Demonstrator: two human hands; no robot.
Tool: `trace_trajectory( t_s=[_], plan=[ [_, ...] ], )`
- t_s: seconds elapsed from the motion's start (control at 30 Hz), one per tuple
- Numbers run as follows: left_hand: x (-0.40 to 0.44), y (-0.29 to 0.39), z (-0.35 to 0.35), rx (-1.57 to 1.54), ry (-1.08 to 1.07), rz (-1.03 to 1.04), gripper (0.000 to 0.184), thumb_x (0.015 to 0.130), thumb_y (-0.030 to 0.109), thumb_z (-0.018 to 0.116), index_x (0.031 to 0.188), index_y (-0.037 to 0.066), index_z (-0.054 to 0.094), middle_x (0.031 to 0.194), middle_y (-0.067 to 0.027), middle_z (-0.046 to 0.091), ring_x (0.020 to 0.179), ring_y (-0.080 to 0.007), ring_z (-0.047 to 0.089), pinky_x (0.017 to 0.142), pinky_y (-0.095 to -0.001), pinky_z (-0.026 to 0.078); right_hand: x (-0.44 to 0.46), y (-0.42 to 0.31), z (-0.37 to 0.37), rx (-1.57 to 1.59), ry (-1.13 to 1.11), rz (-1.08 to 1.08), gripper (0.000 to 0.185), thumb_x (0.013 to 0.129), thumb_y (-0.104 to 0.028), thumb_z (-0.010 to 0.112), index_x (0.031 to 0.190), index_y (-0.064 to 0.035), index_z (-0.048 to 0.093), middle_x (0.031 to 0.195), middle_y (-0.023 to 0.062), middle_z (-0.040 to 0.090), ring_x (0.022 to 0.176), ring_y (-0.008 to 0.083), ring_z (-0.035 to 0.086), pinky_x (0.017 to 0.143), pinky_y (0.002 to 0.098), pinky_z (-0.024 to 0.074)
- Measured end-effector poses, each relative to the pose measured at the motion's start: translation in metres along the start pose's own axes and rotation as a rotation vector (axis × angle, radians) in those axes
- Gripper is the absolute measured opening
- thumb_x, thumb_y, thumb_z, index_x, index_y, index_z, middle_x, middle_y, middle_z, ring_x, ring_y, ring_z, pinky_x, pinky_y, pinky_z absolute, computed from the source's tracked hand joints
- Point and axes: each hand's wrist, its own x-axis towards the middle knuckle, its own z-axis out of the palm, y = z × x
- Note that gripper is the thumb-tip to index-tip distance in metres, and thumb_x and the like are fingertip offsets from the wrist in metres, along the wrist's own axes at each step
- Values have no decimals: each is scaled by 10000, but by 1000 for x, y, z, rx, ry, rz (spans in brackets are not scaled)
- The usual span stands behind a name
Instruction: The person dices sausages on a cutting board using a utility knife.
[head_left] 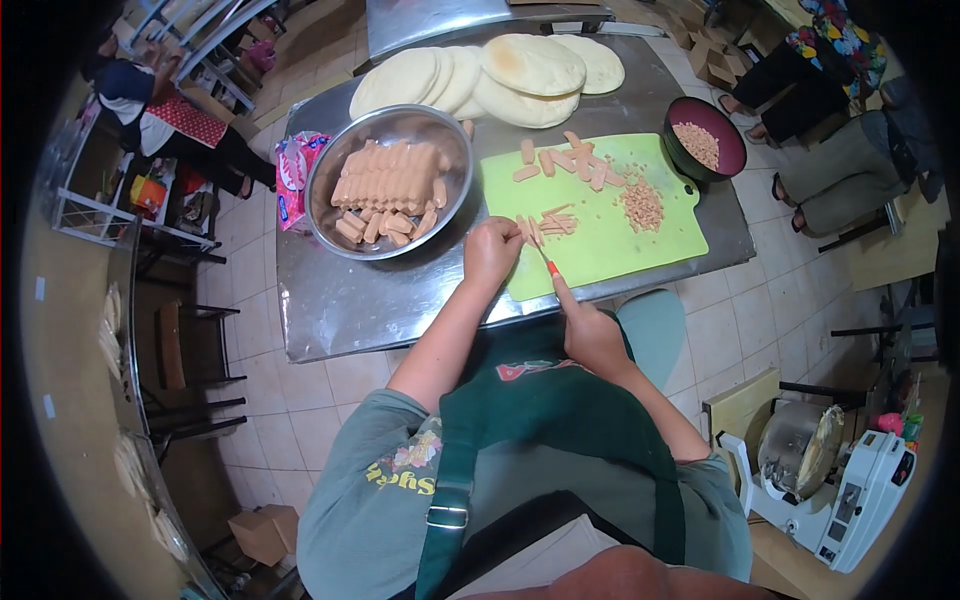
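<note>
My right hand (592, 335) is wrapped round a knife (549, 262) with a red and dark handle, its blade at thin sausage strips (556, 221) on the green cutting board (620, 260). My left hand (493, 250) is closed at the board's left edge, its fingertips on a small sausage piece (527, 230) beside the blade. Short sausage pieces (580, 160) and a heap of diced sausage (641, 205) lie farther back on the board. Left of it, a steel bowl (462, 180) holds stacked whole sausages (388, 178) and shorter pieces.
A dark bowl (738, 160) of diced bits stands at the board's back right corner. Flatbreads (530, 68) lie at the table's back, and a pink packet (292, 180) left of the steel bowl. People (185, 120) stand beyond the steel table (330, 325) on both sides.
</note>
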Motion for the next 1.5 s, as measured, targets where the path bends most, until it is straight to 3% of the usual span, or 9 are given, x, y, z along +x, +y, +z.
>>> trace_trajectory(
  t_s=[0.37, 0.5, 0.57, 1.0, 1.13, 1.23, 1.3, 1.4, 1.5],
  plan=[
    [-3, 3, -1, -21, 35, -9, 160, 671, 80, 697, 818, 21, 669, 812, -126, 629, 619, -235, 603, 591, -322, 483, -21, 15, 9, -28, 123, -80, 691, 734, -2, 499, 1394, -125, 335, 613, 158, 492, 486, 335, 514, 473, 434, 447],
    [-19, 8, -3, -58, 11, -3, 153, 688, 105, 672, 828, 44, 673, 837, -116, 614, 680, -243, 587, 638, -347, 471, -21, 17, 10, 10, 154, -100, 679, 741, 6, 492, 1391, -120, 343, 598, 154, 485, 475, 331, 501, 464, 431, 439],
    [-27, 10, -2, 178, 4, 206, 150, 707, 155, 662, 825, 66, 684, 828, -95, 613, 767, -251, 576, 701, -370, 449, -21, 17, 10, 15, 169, -110, 673, 744, 7, 490, 1389, -119, 347, 597, 151, 485, 480, 331, 504, 466, 428, 439],
    [-33, 19, 6, 411, 21, 257, 108, 749, 197, 645, 785, 118, 710, 809, -38, 615, 773, -241, 552, 654, -383, 407, -31, 22, 1, 87, 138, -47, 566, 814, -14, 455, 1364, -127, 385, 609, 180, 521, 537, 357, 538, 529, 455, 444],
    [-34, 16, 6, 366, 39, 275, 109, 750, 193, 643, 785, 111, 707, 806, -42, 615, 779, -249, 553, 663, -384, 411, -39, 28, -7, 168, 139, -37, 537, 839, -45, 451, 1363, -145, 387, 638, 197, 548, 573, 367, 560, 552, 477, 440],
    [-33, 14, 5, 301, 53, 269, 115, 752, 189, 643, 784, 96, 701, 800, -55, 620, 764, -262, 560, 669, -389, 424, -42, 31, -20, 262, 59, 49, 500, 860, -71, 455, 1352, -142, 404, 744, 221, 601, 640, 378, 590, 597, 443, 467],
    [-30, 10, 3, 260, 57, 261, 117, 753, 183, 642, 781, 84, 696, 796, -65, 622, 747, -271, 567, 672, -391, 434, -40, 36, -31, 550, -32, 151, 465, 876, -91, 451, 1338, -137, 421, 847, 227, 627, 711, 383, 613, 657, 387, 487],
    [-24, 2, -3, 120, 17, 229, 130, 758, 161, 637, 811, 52, 682, 792, -95, 623, 703, -289, 579, 677, -388, 456, -35, 32, -47, 608, -55, 193, 437, 889, -112, 445, 1325, -137, 436, 891, 226, 623, 770, 370, 624, 691, 347, 483],
    [-15, -6, -9, 35, 40, 120, 158, 753, 121, 631, 879, 32, 665, 833, -124, 626, 711, -293, 585, 701, -386, 469, -28, 30, -32, 617, 28, 62, 448, 883, -103, 446, 1330, -138, 429, 866, 236, 611, 772, 373, 615, 684, 368, 476]
  ],
)
